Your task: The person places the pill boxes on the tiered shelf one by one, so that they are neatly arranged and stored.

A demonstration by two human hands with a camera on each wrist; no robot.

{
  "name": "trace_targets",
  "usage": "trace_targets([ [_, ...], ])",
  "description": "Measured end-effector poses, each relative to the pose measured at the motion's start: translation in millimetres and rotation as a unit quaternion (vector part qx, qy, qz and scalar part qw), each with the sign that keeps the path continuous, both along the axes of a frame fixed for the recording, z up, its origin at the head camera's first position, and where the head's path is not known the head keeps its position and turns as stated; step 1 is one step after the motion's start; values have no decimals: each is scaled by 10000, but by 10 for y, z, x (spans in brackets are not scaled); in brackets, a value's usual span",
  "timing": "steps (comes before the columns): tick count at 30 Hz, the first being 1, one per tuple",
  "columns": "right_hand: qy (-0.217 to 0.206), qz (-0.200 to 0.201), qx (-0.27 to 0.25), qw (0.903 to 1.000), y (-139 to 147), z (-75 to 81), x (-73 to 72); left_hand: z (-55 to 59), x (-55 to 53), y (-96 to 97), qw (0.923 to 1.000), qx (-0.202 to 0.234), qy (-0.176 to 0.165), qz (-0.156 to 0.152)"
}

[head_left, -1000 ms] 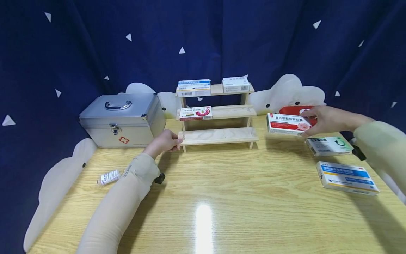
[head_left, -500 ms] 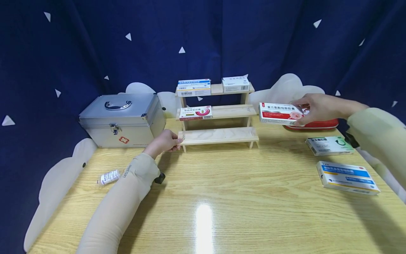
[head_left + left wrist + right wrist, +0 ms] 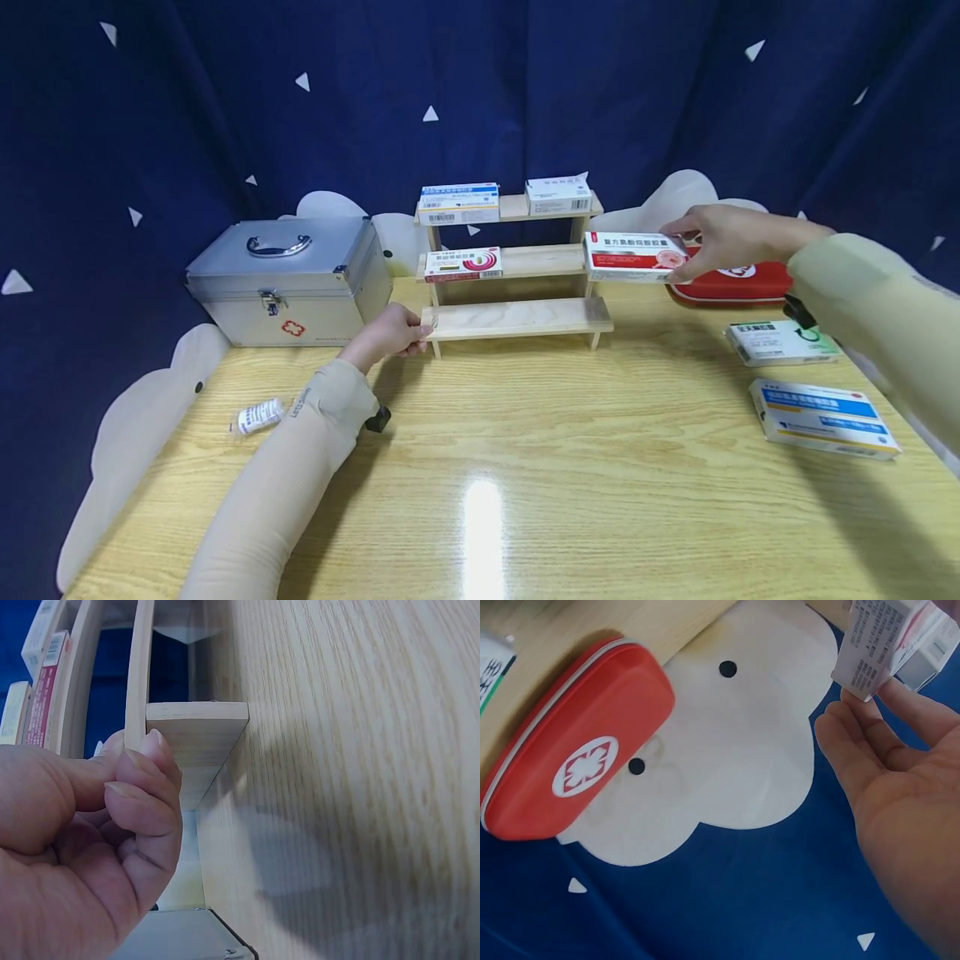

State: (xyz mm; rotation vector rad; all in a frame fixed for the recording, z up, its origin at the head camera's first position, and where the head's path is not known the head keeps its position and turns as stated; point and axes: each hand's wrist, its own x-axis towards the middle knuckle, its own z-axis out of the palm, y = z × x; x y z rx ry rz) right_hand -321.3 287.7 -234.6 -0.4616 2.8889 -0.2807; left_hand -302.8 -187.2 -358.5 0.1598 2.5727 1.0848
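Note:
A three-tier wooden rack (image 3: 517, 319) stands at the back middle of the table. The left hand (image 3: 390, 335) pinches the left end of its lowest shelf between thumb and fingers; the left wrist view shows this hand (image 3: 97, 817) close up. Raised at the rack's right side, the right hand (image 3: 723, 242) grips the right end of a red and white medicine box (image 3: 633, 257). That box overlaps the right end of the middle shelf in the head view. On the middle shelf's left lies a white and pink medicine box (image 3: 462, 264). The top shelf bears a blue and white box (image 3: 459, 205) and a white box (image 3: 558, 196).
A silver first-aid case (image 3: 288, 283) stands left of the rack, with a wrapped white roll (image 3: 259, 417) in front of it. At right are a red first-aid pouch (image 3: 738, 283), a green and white box (image 3: 780, 342) and a blue and white box (image 3: 825, 419).
The right hand has carried the red and white medicine box left and slightly up, toward the rack, uncovering more of the red pouch. The left hand has stayed on the shelf end.

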Motion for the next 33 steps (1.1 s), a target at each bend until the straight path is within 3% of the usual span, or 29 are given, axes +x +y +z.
trace_targets([
  [12,-10,554,-60,9984,-341,-20,-162,-20,-28,0,10000,34,16,2],
  [23,-303,397,-207,9985,-623,-121,-351,-27,-33,1,10000,-28,-12,33],
  [33,-141,720,-186,9971,-785,-200,-476,-12,-22,15,10000,-78,19,34],
])
